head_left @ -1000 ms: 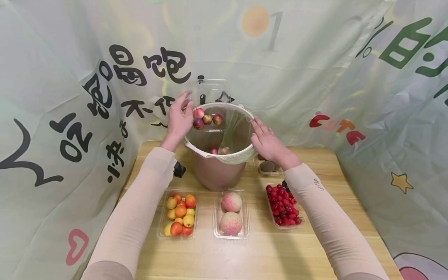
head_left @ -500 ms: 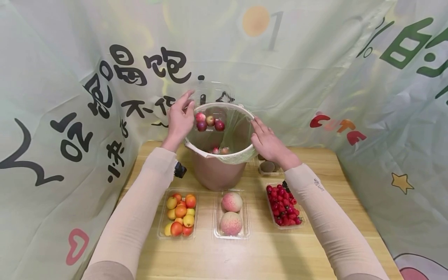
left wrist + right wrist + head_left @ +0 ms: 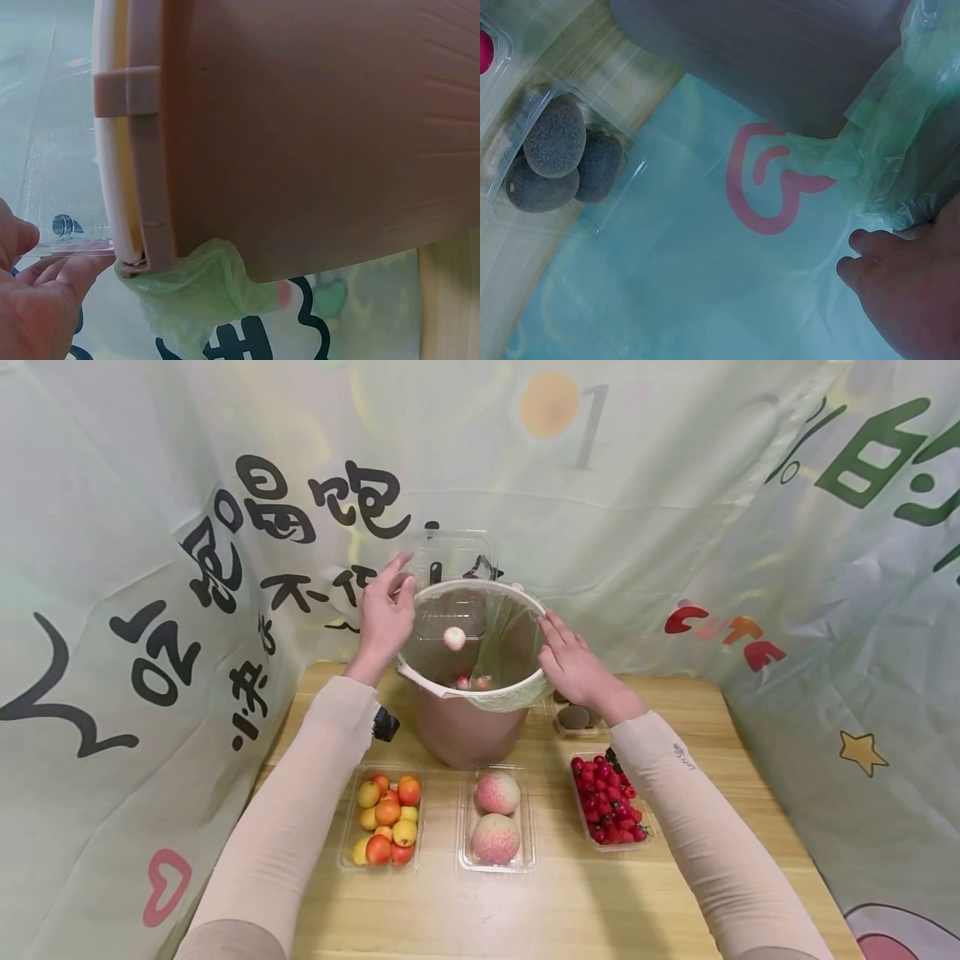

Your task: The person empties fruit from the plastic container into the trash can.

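Observation:
My left hand (image 3: 387, 614) pinches the edge of a clear plastic clamshell (image 3: 450, 614), tipped over the mouth of a brown bin (image 3: 468, 731). Its lid (image 3: 64, 180) stands up behind the bin. One small pale-pink fruit (image 3: 454, 638) shows at the tipped clamshell's lower edge; whether it touches the plastic, I cannot tell. Lower inside the bin are a red fruit (image 3: 462, 682) and a paler one (image 3: 482, 682). My right hand (image 3: 577, 664) rests against the right side of the white rim (image 3: 534, 681), fingers fairly straight, touching the green bag liner (image 3: 885, 142).
On the wooden table (image 3: 487, 918) stand clear boxes of yellow-orange fruits (image 3: 387, 812), two peaches (image 3: 496, 837), and red berries (image 3: 610, 800). A box of brown kiwis (image 3: 555, 135) lies right of the bin. Printed curtains (image 3: 660, 510) enclose the table.
The plum-like fruits in the tilted clamshell have slid down and out of sight, except one pale-pink fruit. The clamshell has shifted slightly; both hands stay nearly in place.

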`<state>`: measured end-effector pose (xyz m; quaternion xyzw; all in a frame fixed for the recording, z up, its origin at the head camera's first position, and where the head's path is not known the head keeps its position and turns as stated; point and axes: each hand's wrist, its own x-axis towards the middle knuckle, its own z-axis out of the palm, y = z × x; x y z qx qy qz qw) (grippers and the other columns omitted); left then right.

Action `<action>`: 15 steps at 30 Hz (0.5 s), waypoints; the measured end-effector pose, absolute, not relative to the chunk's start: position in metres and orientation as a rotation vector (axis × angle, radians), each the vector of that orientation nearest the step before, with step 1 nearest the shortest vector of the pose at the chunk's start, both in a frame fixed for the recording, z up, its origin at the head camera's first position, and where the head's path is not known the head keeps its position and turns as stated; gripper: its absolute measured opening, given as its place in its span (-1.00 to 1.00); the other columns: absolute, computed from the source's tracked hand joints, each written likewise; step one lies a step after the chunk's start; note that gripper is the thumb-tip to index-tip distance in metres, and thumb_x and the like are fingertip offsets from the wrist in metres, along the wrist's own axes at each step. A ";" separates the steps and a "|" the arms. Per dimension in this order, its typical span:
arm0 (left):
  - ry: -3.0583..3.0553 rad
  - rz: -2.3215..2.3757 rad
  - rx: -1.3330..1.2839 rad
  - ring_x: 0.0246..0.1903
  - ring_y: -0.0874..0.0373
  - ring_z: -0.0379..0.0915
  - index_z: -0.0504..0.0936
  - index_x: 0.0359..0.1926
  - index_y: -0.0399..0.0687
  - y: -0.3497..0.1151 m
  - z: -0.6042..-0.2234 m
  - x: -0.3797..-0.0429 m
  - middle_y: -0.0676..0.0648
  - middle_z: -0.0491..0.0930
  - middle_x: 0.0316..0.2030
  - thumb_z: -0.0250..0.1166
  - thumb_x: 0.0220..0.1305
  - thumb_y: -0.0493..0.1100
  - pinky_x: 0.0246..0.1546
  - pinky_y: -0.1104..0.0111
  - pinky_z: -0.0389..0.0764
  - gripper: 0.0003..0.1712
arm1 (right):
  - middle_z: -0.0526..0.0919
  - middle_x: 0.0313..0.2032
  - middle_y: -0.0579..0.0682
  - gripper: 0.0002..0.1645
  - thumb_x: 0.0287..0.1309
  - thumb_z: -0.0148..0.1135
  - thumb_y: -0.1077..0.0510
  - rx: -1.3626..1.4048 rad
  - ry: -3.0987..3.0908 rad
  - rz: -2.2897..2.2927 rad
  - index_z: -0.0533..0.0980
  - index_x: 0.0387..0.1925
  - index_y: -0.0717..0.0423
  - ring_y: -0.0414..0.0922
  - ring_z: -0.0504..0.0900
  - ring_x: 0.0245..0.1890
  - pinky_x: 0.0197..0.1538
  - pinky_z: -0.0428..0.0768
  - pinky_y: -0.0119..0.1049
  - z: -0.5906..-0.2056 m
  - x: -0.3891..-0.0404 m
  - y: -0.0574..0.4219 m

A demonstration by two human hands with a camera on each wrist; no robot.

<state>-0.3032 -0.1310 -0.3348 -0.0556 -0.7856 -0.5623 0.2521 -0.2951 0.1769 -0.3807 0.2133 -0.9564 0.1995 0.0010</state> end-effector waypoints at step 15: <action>-2.146 -1.541 -0.156 0.16 -0.10 0.70 0.55 0.44 -0.01 -0.131 -0.334 -0.303 -0.29 0.69 0.21 0.18 0.56 -0.27 0.24 0.14 0.67 -0.51 | -0.22 0.72 0.13 -0.16 0.56 -0.52 -0.13 0.670 -3.002 0.635 -0.11 0.70 0.16 0.09 -0.16 0.72 0.69 -0.09 0.21 -0.381 -0.295 0.177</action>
